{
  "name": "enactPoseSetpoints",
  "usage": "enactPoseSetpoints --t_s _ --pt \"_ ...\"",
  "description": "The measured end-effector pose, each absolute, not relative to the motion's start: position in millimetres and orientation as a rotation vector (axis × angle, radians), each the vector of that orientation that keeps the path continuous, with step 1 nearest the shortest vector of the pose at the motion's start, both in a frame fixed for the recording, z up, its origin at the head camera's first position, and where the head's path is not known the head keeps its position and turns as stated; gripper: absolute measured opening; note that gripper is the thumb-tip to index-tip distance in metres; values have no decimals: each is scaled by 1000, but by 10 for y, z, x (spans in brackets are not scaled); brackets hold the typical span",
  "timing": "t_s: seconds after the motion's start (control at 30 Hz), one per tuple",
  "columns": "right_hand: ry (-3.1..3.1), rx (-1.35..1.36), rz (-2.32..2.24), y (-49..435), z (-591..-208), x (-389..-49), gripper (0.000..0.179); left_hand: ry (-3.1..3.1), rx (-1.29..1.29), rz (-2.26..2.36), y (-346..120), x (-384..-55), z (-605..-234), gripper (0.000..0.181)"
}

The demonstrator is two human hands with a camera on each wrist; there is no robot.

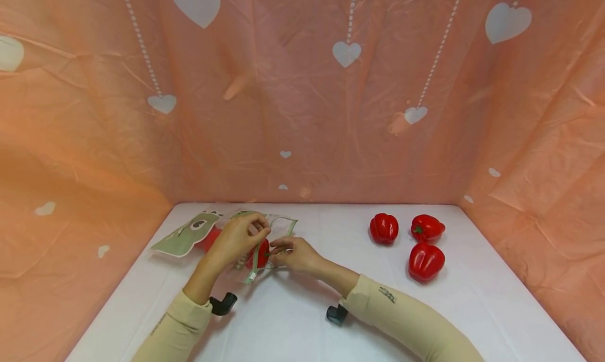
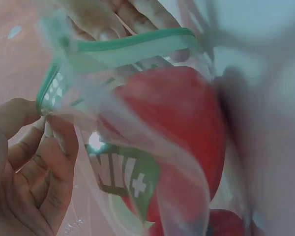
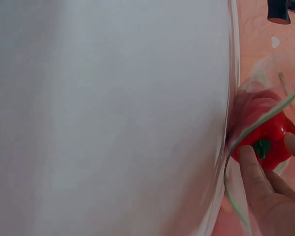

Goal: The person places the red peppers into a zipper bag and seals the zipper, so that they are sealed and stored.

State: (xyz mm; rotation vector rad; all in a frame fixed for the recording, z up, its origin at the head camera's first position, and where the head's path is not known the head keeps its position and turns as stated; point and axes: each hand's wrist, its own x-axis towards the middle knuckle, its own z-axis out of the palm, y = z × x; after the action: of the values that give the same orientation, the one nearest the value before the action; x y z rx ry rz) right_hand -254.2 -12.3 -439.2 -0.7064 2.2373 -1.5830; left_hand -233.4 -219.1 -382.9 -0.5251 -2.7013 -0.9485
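Note:
A clear zip bag [image 1: 181, 236] with green frog-like print and green edging lies at the left of the table. At its mouth, my left hand [image 1: 235, 239] pinches the edge between thumb and fingers, as the left wrist view shows. A glossy red bell pepper [image 3: 268, 130] with a green stem sits within the bag's opening. My right hand [image 1: 299, 255] has its thumb and fingers on either side of the stem end, gripping it. Deeper in the bag, more red [image 1: 208, 239] shows through the plastic; another pepper [image 2: 228, 223] appears low in the left wrist view.
Three red bell peppers [image 1: 384, 228] [image 1: 427, 228] [image 1: 426, 262] lie loose on the white table [image 1: 359, 278] at the right. Orange cloth [image 1: 312, 125] with white hearts hangs around the back and sides. Dark wrist cameras [image 1: 223, 303] [image 1: 336, 314] are strapped under both wrists.

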Motion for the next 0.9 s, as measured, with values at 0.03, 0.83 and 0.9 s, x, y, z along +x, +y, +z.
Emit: enactPoseSetpoints --t_s 0.03,0.83,0.9 --pt "2256 -722 -1563 -102 -4381 -2542 40 -2706 -529 -945 -2192 -2336 -3829 5" --pt "2530 -848 -1436 751 -4196 -2600 37 -2783 -503 -921 -2170 -2351 -3885 8" --pt "2559 -829 -1426 832 -4182 -2602 37 -2781 -507 -926 -2168 -2347 -3881 8"
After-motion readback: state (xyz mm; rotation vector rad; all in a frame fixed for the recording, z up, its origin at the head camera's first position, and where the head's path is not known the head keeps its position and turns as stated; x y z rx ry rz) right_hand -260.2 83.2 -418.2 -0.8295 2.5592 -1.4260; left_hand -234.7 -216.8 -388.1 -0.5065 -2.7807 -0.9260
